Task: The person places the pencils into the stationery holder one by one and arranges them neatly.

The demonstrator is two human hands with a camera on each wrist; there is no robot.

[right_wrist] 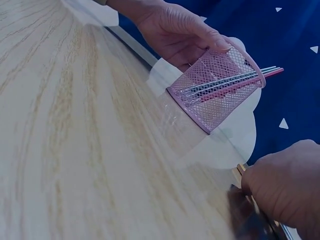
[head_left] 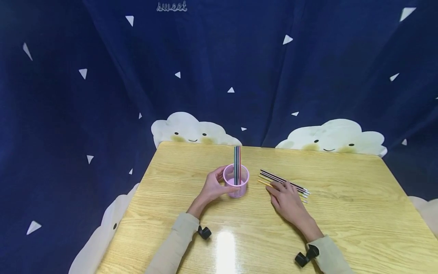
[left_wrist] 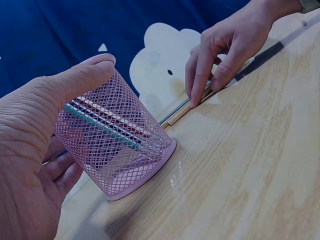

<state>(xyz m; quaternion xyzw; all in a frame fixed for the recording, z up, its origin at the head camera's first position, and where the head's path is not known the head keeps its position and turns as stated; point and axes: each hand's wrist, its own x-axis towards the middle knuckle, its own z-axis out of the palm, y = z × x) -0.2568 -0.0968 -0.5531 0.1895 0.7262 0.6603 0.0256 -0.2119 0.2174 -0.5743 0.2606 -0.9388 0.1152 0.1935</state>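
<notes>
A pink mesh pen cup (head_left: pixel 235 193) stands upright on the table, and my left hand (head_left: pixel 213 187) grips it with the thumb on the near side and fingers around the left. Several pencils (head_left: pixel 237 163), teal, dark and red among them, stand in the cup with their ends above its rim. To the right, my right hand (head_left: pixel 289 201) is low over the loose pencils and pinches a yellow pencil (head_left: pixel 264 183) between thumb and fingers, against the tabletop. Several dark pencils (head_left: pixel 273 176) lie just beyond it, partly hidden by that hand.
The light wood table (head_left: pixel 342 228) ends at a dark blue curtain (head_left: pixel 212 49) with white triangles and clouds. A black wrist camera (head_left: pixel 204 232) sits at the left cuff and another black camera (head_left: pixel 302 259) at the right cuff.
</notes>
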